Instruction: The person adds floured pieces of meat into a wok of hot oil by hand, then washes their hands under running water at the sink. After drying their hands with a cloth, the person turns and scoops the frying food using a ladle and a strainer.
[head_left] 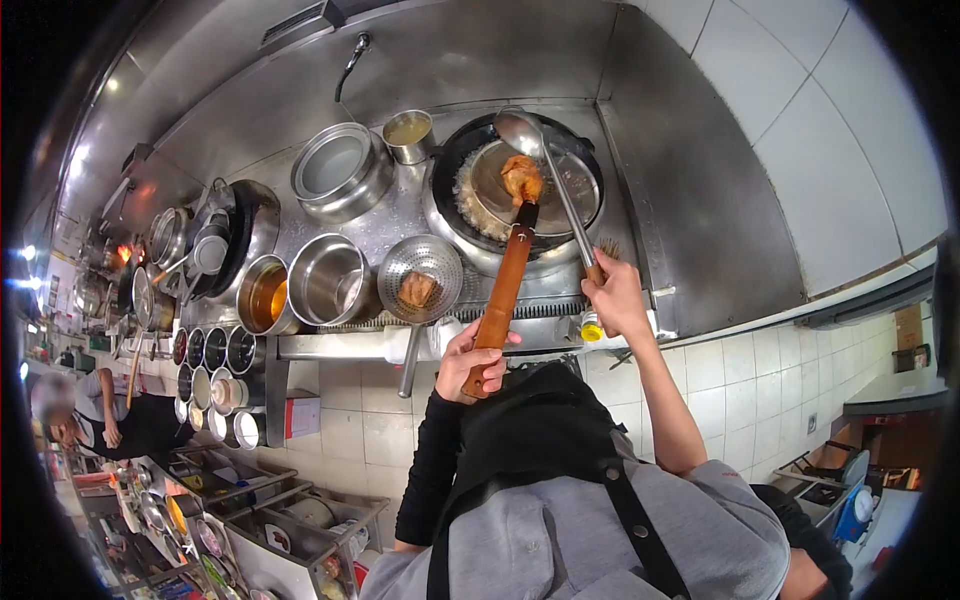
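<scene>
My left hand (473,362) is closed around the wooden handle (508,275) of a skimmer (487,172), whose round head is over the wok (448,195). A browned piece of meat (521,181), perhaps chicken, lies on that head. Bubbling oil (480,215) shows at the wok's left side. In my right hand (613,297) is a long metal ladle (568,195), gripped by its wooden end. Its bowl is near the wok's far rim, above the meat. Left of the wok, a perforated strainer (418,258) holds another brown piece (417,290); its handle sticks out past the counter edge.
Metal pots (328,275) stand left of the strainer, one with amber liquid (267,297). Behind are a lidded pot (340,165), a small liquid-filled pot (408,130) and a tap (352,65). Seasoning containers (215,350) hang lower left. Another person (110,420) stands far left. A steel wall (690,180) bounds the right.
</scene>
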